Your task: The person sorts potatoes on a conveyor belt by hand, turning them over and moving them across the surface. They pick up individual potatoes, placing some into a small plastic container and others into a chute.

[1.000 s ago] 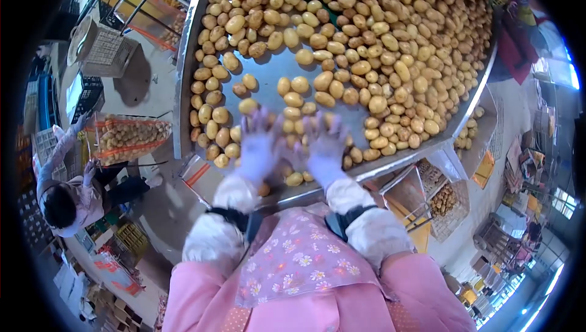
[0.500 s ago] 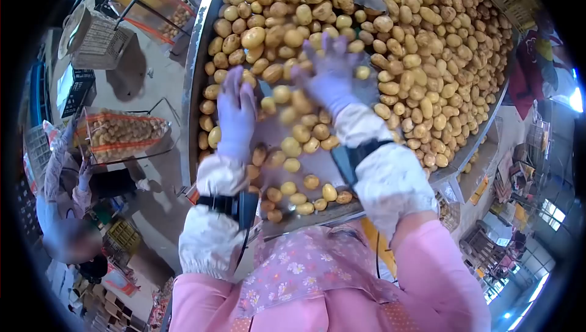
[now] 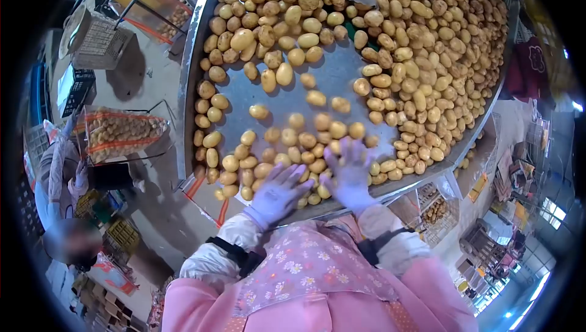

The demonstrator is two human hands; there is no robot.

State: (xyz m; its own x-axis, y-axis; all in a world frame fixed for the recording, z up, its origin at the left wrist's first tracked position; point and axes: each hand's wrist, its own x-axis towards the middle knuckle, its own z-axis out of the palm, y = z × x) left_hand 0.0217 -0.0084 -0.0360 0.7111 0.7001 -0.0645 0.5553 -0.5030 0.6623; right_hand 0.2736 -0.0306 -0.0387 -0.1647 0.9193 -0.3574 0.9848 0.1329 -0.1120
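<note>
Both hands lay flat with fingers spread on a cluster of potatoes (image 3: 293,149) at the near edge of the surface (image 3: 342,82), clamped on nothing. Gloved in pale purple, the left hand (image 3: 278,193) and the right hand (image 3: 349,173) rested just beside each other, palms down on the loose pile.

Largest of all was the round metal surface, its raised rim curving past the hands. A deep heap of potatoes (image 3: 427,45) covered its far and right parts, with a bare patch of metal between that heap and the cluster under the hands. More potatoes lined the left rim, touching it.

Off to the left, well apart from the surface, stood a bin of potatoes (image 3: 122,133) wrapped in clear film with orange bands. Beyond it a white mesh basket (image 3: 97,42) sat on the floor. Another person (image 3: 61,173) in a light sleeve stood near the bin. Below the right rim, a small crate of potatoes (image 3: 436,210) showed.
</note>
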